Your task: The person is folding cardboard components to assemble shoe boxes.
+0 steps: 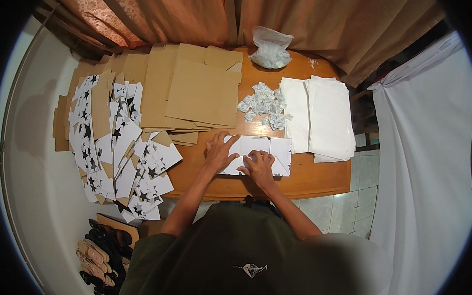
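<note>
In front of me on the table lies a white, low, rectangular box (280,156) with dark star prints showing along its edges. Its top face looks like white paper or card with fold lines. Around its left end my left hand (219,153) is closed, thumb reaching onto the top and fingers along the far left corner. My right hand (260,166) rests on the middle of the top, fingers bent and pressing against it, with the thumb toward the left. The fingertips of this hand are partly hidden.
Flat brown cardboard pieces (201,89) are stacked at the back left, beside a spread pile of star-printed white pieces (124,138). Small sachets (262,104) lie beyond the box, with a plastic bag (271,50) behind. White paper stacks (328,117) lie right. Shoes (94,259) stand below left.
</note>
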Motion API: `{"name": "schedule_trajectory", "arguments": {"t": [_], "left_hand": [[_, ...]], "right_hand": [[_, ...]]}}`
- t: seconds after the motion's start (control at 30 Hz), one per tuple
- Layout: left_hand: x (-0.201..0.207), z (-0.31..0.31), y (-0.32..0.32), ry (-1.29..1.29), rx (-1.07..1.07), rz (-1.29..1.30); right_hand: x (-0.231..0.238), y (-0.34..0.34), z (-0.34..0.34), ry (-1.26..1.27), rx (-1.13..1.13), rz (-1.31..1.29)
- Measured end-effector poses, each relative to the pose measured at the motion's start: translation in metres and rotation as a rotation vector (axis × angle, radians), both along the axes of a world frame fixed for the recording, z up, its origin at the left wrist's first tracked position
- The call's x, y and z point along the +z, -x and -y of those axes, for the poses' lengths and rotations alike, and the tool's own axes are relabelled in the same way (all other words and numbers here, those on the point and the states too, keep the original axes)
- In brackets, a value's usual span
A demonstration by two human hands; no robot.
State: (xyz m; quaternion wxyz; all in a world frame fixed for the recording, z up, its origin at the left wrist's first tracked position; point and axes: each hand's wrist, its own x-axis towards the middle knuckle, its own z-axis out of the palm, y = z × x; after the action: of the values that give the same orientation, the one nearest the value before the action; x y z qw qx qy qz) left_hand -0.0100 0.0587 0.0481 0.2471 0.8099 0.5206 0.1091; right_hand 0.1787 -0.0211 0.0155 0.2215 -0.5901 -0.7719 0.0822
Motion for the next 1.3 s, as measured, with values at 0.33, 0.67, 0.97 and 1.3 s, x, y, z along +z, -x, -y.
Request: {"name": "schedule_trajectory", "arguments": {"t": [0.33, 0.67, 0.97, 1.3], "left_hand": [[-0.018, 0.026, 0.004, -0.009, 0.539, 0.238], [-0.030, 0.030, 0.021, 0.269, 0.406, 0.337], [0.082, 0.029, 0.006, 0.138, 0.513, 0.722], [0.106, 0.014, 0.027, -0.060, 0.261, 1.117]], "right_hand": [[0.018, -0.054, 0.002, -0.015, -0.293, -0.223], [-0.023, -0.110, -0.005, 0.278, -0.518, -0.509], [0.105, -0.102, -0.010, 0.154, -0.599, -0.861], [0.138, -0.116, -0.014, -0.084, -0.329, -1.258]]}}
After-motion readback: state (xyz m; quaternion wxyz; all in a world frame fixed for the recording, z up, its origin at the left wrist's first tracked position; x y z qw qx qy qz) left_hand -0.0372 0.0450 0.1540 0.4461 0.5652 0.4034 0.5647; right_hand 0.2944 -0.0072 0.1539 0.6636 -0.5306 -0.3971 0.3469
